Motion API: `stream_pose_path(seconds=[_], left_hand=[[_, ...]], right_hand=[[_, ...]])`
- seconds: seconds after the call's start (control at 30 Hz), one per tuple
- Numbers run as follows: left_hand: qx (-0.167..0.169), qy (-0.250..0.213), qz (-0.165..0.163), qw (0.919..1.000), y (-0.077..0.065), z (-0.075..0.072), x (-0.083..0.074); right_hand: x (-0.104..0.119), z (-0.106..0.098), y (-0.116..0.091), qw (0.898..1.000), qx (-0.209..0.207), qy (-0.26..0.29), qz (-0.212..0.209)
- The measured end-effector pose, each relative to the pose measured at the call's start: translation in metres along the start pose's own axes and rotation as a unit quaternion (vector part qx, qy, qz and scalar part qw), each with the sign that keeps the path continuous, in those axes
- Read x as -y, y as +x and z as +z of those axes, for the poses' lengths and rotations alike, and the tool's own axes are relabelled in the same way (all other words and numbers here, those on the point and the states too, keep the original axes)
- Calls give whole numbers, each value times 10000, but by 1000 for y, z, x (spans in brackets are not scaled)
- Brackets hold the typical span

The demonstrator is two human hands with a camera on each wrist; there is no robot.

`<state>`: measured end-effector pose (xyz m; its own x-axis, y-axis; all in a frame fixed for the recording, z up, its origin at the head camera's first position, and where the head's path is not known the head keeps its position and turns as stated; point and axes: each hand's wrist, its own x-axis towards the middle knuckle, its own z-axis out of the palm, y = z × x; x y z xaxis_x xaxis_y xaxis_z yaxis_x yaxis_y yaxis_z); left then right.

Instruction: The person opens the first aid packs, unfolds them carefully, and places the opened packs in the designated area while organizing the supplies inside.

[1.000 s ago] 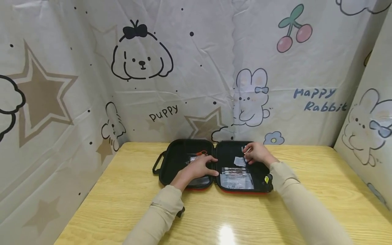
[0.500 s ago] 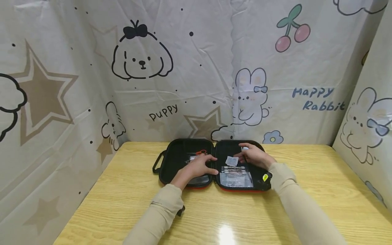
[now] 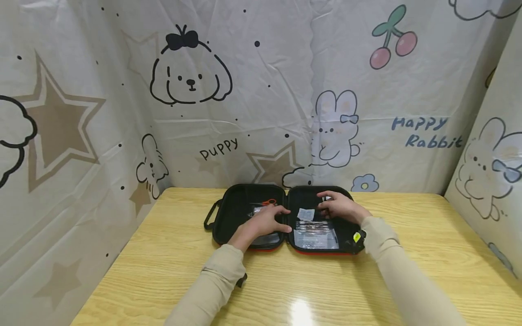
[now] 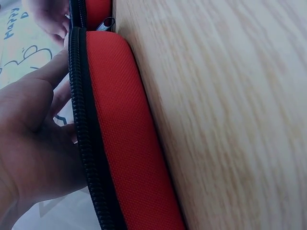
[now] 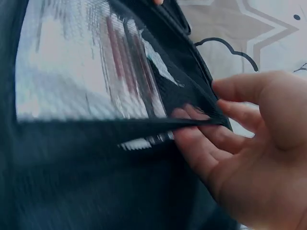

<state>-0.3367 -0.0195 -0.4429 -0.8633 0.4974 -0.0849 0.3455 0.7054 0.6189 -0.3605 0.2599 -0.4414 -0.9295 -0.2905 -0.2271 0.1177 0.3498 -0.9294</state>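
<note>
An open zip case (image 3: 228, 217) with black lining and a red shell (image 4: 129, 120) lies flat on the table. Over its left half, my left hand (image 3: 265, 222) reaches with thumb and fingers spread toward the hinge, gripping nothing visible. My right hand (image 3: 340, 207) is at the right half; in the right wrist view some fingertips show through the black mesh pocket (image 5: 182, 98), tucked behind its edge. Inside that pocket sit a small white packet (image 3: 306, 214), several thin sticks in clear wrapping (image 3: 313, 226) and a larger clear-wrapped packet (image 3: 316, 240).
Orange-handled scissors (image 3: 269, 202) lie in the left half, beside a clear packet (image 3: 265, 241). The carry handle (image 3: 210, 214) sticks out at the case's left. A wooden table (image 3: 310, 290) meets a printed curtain (image 3: 261, 113) behind.
The small white packet has shifted left within the right half. My right hand has moved slightly left, its fingers less pinched than before. My left hand stays put.
</note>
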Motion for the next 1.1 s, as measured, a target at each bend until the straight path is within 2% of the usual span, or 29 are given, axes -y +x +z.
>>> stream_pose_path(seconds=[0.13,0.27,0.37,0.47,0.6,0.87,1.0,1.1], left_hand=[[-7,-60,1,10000,-1,-1,1],[-27,-43,6,10000,-2,-3,2],[-38,-36,21,10000,-3,-3,2],[-47,-45,45,10000,-2,-1,2],[-46,-66,43,10000,-2,1,2],[-44,-111,-6,9999,-3,3,3],[-36,-118,-83,9999,-3,2,4],[5,-141,-123,9998,-4,1,4]], right_hand=[[1,-11,-6,9939,-529,-948,-217],[0,-20,-7,9777,-981,-1751,-614],[-2,-25,-6,9649,-1186,-2240,-692],[-3,-28,-4,9582,-1169,-2530,-653],[-4,-31,-1,9584,-1015,-2600,-597],[-1,-34,-2,9723,-488,-2284,-127],[3,-34,1,9704,-226,-2396,186],[5,-32,3,9697,-288,-2393,404]])
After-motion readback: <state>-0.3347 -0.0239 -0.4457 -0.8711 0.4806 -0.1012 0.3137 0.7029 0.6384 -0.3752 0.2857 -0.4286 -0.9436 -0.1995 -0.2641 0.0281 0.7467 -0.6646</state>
